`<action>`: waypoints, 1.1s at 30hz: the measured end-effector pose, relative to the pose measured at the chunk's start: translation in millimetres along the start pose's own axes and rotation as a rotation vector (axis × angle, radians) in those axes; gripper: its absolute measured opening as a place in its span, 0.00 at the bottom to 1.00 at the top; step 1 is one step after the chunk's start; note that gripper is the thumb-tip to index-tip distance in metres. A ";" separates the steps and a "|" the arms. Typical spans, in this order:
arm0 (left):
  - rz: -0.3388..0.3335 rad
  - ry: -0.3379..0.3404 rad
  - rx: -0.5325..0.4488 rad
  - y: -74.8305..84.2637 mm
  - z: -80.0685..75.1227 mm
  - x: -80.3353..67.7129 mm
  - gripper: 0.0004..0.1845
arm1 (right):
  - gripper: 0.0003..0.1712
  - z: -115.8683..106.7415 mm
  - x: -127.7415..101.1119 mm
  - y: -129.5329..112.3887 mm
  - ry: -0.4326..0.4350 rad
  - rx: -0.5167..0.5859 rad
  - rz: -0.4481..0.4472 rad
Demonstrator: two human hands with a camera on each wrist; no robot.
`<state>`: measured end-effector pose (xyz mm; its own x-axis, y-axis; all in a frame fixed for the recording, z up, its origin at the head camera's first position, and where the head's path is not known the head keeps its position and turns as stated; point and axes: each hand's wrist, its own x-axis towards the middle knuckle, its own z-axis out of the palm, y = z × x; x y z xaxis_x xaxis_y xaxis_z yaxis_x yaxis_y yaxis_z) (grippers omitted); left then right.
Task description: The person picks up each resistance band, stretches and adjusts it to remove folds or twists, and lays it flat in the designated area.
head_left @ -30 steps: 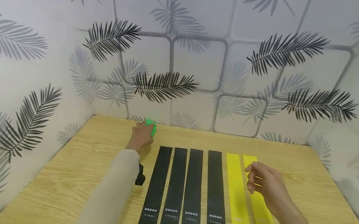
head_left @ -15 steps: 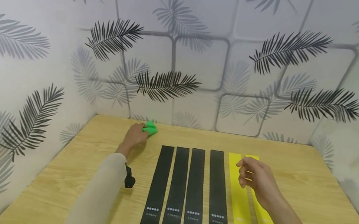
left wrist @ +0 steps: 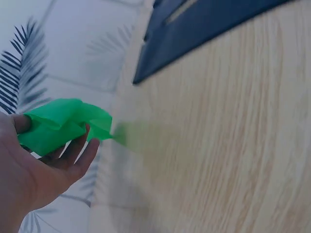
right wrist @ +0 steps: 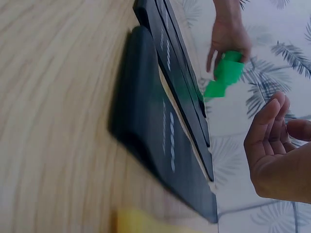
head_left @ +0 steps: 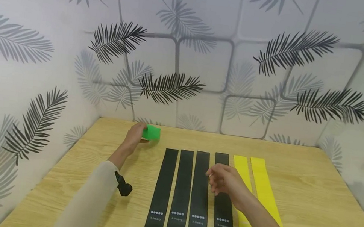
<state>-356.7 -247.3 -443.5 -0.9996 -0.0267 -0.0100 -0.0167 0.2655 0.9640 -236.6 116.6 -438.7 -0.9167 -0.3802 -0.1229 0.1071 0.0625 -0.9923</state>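
Note:
At the back left of the table, my left hand (head_left: pixel 132 136) holds a folded green resistance band (head_left: pixel 153 133) between thumb and fingers. The left wrist view shows the green band (left wrist: pixel 58 124) bunched up, its loose end hanging past the fingertips near the tabletop. My right hand (head_left: pixel 228 184) hovers over the black resistance bands (head_left: pixel 199 195), its fingers loosely curled around nothing. In the right wrist view this right hand (right wrist: pixel 272 155) appears at the right, apart from the left one.
Several black bands marked "X-Heavy" lie flat side by side across the middle of the wooden table (head_left: pixel 325 199). To their right lie two yellow bands (head_left: pixel 266 184), partly covered by the right forearm. A leaf-patterned wall (head_left: pixel 200 104) rises behind the table's far edge.
My left hand has moved slightly left, lifting and turning the green band so more of it shows. My right hand has moved left from the yellow bands to over the black ones.

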 end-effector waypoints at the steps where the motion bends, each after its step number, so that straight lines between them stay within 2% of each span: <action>1: 0.010 -0.012 -0.037 3.6 1.2 -2.6 0.23 | 0.19 5.3 2.6 -0.2 -0.012 -0.008 -0.002; 7: 0.085 -0.078 -0.209 26.5 10.3 -23.9 0.19 | 0.20 32.6 16.3 -1.1 -0.063 -0.043 -0.022; 12: 0.062 -0.072 -0.272 37.5 15.1 -45.6 0.20 | 0.17 51.6 25.5 -4.1 -0.053 -0.064 -0.054; 18: 0.048 -0.071 -0.207 44.1 16.3 -70.2 0.21 | 0.16 72.2 35.4 -8.9 -0.023 -0.071 -0.092; 25: 0.103 -0.083 -0.072 59.9 15.1 -83.5 0.23 | 0.15 84.3 45.3 -14.5 -0.013 -0.073 -0.138; 28: 0.125 -0.086 -0.021 70.6 17.0 -90.3 0.22 | 0.19 87.6 48.7 -17.9 0.010 -0.069 -0.181; 33: 0.119 -0.151 -0.074 84.6 21.4 -101.3 0.21 | 0.30 91.9 52.9 -25.1 0.008 -0.053 -0.313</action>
<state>-257.4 -201.5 -366.6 -0.9866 0.1468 0.0713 0.0984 0.1865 0.9775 -252.4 10.1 -421.9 -0.9051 -0.3812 0.1883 -0.2004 -0.0081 -0.9797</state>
